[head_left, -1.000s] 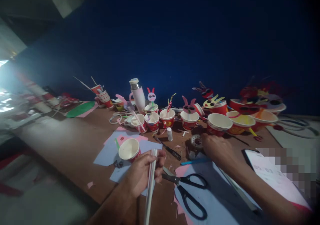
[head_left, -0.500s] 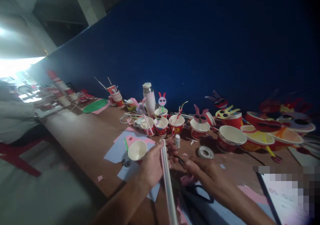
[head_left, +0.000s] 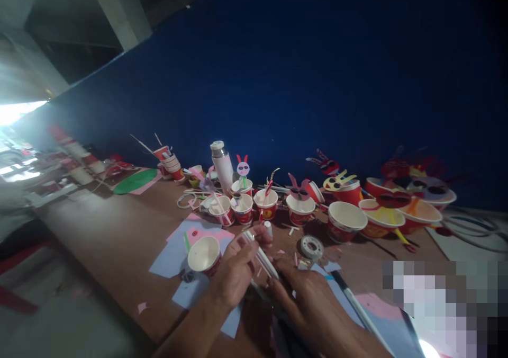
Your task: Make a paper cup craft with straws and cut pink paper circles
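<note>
My left hand (head_left: 234,270) is closed around a long, thin bundle of glossy white strips (head_left: 260,253), whose upper end rises above the thumb. My right hand (head_left: 307,294) is closed around the lower part of the same strips, its thumb and finger against them. Its palm is hidden, so I cannot see whether it holds anything else. Left of my hands, a paper cup (head_left: 204,254) sits on blue and pink paper. A small white cylinder (head_left: 268,229) stands just beyond my left fingertips.
Several red paper cups (head_left: 265,204), many with paper animal faces, line the table (head_left: 119,262) along the blue wall (head_left: 317,72). A flask (head_left: 222,167) stands behind them. A tape roll (head_left: 311,247) and a pale stick (head_left: 363,307) lie to the right, near paper sheets.
The view has shifted slightly right. My right hand has come in from the right onto the white strips, which now slant more. The small dark object at its fingertips no longer shows.
</note>
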`<action>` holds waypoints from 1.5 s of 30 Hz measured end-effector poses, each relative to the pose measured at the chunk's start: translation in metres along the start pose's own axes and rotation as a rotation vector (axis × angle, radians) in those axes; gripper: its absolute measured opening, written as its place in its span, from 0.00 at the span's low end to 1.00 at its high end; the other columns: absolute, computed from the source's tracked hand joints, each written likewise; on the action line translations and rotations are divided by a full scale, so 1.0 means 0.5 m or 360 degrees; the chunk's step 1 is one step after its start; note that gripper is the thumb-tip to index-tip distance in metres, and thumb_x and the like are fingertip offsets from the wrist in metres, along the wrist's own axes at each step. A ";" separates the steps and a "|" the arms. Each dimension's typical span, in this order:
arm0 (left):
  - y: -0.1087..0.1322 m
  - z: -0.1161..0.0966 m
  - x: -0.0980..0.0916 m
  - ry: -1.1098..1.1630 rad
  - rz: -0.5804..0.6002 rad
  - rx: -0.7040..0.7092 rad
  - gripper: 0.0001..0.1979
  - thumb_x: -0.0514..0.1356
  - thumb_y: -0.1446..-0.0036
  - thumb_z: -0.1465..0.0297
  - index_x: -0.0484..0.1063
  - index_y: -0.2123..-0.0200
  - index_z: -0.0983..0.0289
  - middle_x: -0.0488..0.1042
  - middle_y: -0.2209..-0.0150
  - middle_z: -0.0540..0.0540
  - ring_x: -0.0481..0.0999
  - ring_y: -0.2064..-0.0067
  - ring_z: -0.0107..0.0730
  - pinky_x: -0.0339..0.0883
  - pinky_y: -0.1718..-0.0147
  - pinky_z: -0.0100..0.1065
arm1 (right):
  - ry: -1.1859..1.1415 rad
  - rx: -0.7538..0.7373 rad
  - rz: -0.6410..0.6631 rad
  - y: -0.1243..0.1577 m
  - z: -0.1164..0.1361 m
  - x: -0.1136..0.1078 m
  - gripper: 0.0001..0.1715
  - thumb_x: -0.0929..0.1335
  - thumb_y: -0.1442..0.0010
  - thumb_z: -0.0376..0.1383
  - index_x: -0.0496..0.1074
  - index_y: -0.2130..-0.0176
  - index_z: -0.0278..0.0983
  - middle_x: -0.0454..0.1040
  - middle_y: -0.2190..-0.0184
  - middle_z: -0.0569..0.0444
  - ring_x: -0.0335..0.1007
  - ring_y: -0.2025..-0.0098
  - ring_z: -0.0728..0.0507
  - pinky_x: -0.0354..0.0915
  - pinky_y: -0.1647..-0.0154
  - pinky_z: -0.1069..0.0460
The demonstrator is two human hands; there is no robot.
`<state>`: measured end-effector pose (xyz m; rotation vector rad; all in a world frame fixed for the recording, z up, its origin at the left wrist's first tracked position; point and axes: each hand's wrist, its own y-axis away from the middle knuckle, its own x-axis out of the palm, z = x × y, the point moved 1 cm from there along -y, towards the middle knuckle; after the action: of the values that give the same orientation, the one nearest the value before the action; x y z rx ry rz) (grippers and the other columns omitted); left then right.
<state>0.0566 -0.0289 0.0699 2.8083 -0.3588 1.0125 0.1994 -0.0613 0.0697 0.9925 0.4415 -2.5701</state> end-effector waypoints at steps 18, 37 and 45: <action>0.010 -0.041 -0.031 -0.0379 -0.0085 0.0201 0.08 0.65 0.58 0.70 0.73 0.71 0.66 0.69 0.73 0.52 0.66 0.71 0.26 0.58 0.72 0.27 | -0.0174 -0.0030 0.0138 0.001 0.010 -0.003 0.11 0.57 0.40 0.36 0.67 0.64 0.40 0.76 0.63 0.51 0.72 0.66 0.43 0.61 0.68 0.52; 0.020 -0.065 -0.029 -0.0974 -0.0048 0.0231 0.09 0.61 0.51 0.67 0.72 0.74 0.68 0.68 0.75 0.53 0.67 0.75 0.26 0.61 0.75 0.28 | 0.0035 0.0050 0.0192 0.007 0.007 0.000 0.13 0.56 0.39 0.37 0.67 0.64 0.39 0.76 0.70 0.52 0.73 0.70 0.43 0.59 0.73 0.53; 0.025 -0.073 -0.037 -0.1206 -0.0091 0.0201 0.08 0.60 0.50 0.69 0.72 0.76 0.68 0.68 0.80 0.51 0.66 0.79 0.23 0.61 0.78 0.25 | -0.0029 0.0092 0.0227 0.007 0.005 0.004 0.12 0.56 0.39 0.36 0.66 0.66 0.39 0.75 0.73 0.53 0.71 0.72 0.44 0.57 0.74 0.54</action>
<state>0.0172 -0.0300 0.0862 3.1871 -0.2831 -0.0880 0.1982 -0.0657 0.0695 0.9823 0.2823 -2.4744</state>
